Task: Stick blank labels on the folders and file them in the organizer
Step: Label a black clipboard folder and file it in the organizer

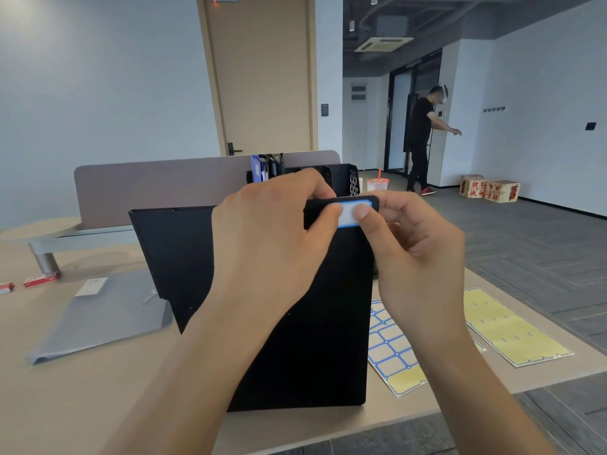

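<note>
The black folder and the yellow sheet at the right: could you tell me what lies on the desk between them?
In the head view, a blue-bordered label sheet lies between the black folder and the yellow sheet, partly hidden by the right hand.

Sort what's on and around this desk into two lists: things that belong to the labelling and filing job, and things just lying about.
Part of the job:
black folder, held upright
blue-edged label, under both thumbs
left hand
right hand
label sheets
organizer, already holding folders
grey folder

Lying about:
red boxes
drink cup
cardboard boxes
</note>
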`<act>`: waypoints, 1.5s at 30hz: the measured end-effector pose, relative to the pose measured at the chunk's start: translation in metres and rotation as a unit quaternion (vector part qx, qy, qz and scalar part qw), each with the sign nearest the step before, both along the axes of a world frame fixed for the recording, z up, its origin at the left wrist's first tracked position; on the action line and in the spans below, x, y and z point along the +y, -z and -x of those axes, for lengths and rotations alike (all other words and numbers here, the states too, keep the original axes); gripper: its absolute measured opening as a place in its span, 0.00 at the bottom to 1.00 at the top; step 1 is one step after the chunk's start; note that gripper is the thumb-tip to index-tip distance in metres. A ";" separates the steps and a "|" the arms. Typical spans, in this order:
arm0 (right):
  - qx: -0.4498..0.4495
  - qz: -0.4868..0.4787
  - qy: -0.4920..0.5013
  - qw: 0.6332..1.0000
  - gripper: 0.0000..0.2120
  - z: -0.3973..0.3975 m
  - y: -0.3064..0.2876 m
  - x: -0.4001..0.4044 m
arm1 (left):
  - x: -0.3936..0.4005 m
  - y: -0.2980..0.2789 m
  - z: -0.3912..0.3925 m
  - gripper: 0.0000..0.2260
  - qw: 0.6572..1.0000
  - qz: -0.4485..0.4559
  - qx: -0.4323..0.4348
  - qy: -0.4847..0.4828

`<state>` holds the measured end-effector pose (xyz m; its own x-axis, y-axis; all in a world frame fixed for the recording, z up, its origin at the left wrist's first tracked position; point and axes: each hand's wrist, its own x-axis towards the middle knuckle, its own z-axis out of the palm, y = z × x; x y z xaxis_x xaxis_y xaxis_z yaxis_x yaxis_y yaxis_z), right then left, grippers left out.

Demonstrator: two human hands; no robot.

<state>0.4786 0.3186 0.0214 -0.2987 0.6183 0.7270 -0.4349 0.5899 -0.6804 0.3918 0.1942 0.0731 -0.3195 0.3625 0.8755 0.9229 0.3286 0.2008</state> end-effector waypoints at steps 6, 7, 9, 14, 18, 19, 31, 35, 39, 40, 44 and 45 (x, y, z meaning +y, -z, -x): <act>-0.001 0.002 0.010 1.000 0.03 -0.004 0.007 0.003 | 0.001 0.001 -0.003 0.06 1.000 0.003 0.000 -0.019; 0.004 0.003 0.013 1.000 0.02 -0.002 0.007 0.002 | 0.000 0.001 -0.003 0.06 1.000 0.014 -0.002 -0.021; 0.013 0.011 0.013 1.000 0.02 0.000 0.007 0.000 | -0.002 0.000 -0.001 0.06 0.999 0.036 -0.020 -0.013; 0.007 0.028 0.007 1.000 0.02 -0.001 0.010 -0.002 | -0.004 -0.001 0.001 0.07 0.998 0.056 -0.023 0.000; -0.004 0.019 0.013 1.000 0.02 -0.002 0.010 -0.004 | -0.009 -0.002 0.003 0.10 0.997 0.069 -0.040 0.017; -0.002 0.020 0.014 1.000 0.02 -0.001 0.010 -0.004 | -0.010 -0.003 0.005 0.10 0.996 0.076 -0.044 0.022; -0.089 0.086 -0.094 0.988 0.08 -0.008 0.054 -0.021 | -0.012 0.005 0.007 0.19 0.995 0.092 0.017 -0.022; -0.101 0.081 -0.100 0.986 0.07 -0.008 0.055 -0.023 | -0.026 0.026 0.009 0.35 0.989 0.047 0.039 -0.135; -0.110 0.077 -0.096 0.986 0.07 -0.005 0.055 -0.025 | -0.053 0.052 0.013 0.44 0.977 -0.055 -0.085 -0.188; -0.106 0.079 -0.097 0.987 0.07 -0.004 0.056 -0.026 | -0.060 0.059 0.015 0.45 0.970 -0.070 -0.114 -0.204; -0.083 0.086 -0.088 0.989 0.06 0.004 0.057 -0.030 | -0.074 0.085 0.027 0.43 0.942 -0.112 -0.280 -0.145; -0.078 0.085 -0.082 0.990 0.06 0.007 0.057 -0.031 | -0.076 0.092 0.030 0.42 0.939 -0.120 -0.301 -0.116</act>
<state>0.4717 0.2878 -0.0357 -0.5064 0.6611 0.5537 -0.3974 0.3909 -0.8302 0.3621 0.1182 -0.0190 -0.8290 0.0375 0.5580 0.5271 0.3857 0.7572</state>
